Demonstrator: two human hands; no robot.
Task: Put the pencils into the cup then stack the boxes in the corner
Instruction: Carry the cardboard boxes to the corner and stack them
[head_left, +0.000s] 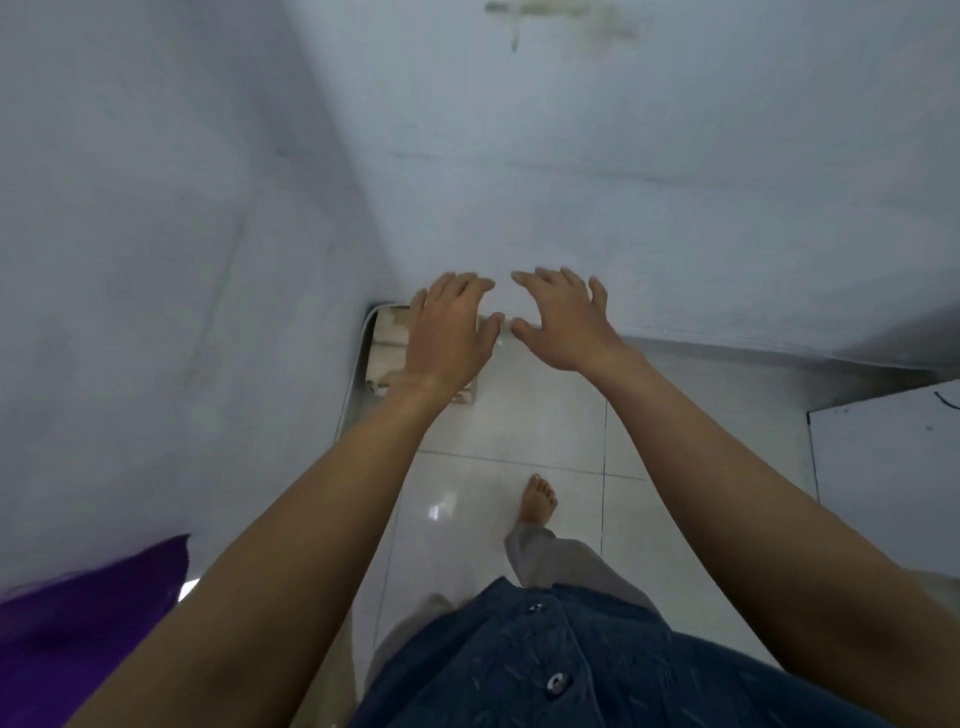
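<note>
Hovering with fingers spread and gripping nothing, the left hand (447, 332) and right hand (563, 322) hang above the tan, worn cardboard boxes (387, 343) tucked into the wall corner on the glossy white tiled floor (519, 431). Cardboard likely feels light, stiff, crushable; opposite side faces suit holding.

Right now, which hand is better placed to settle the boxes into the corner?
Left. The left hand is spread directly over the cardboard boxes by the wall corner, though contact is unclear. The right hand hovers open beside them, over bare floor tiles.
</note>
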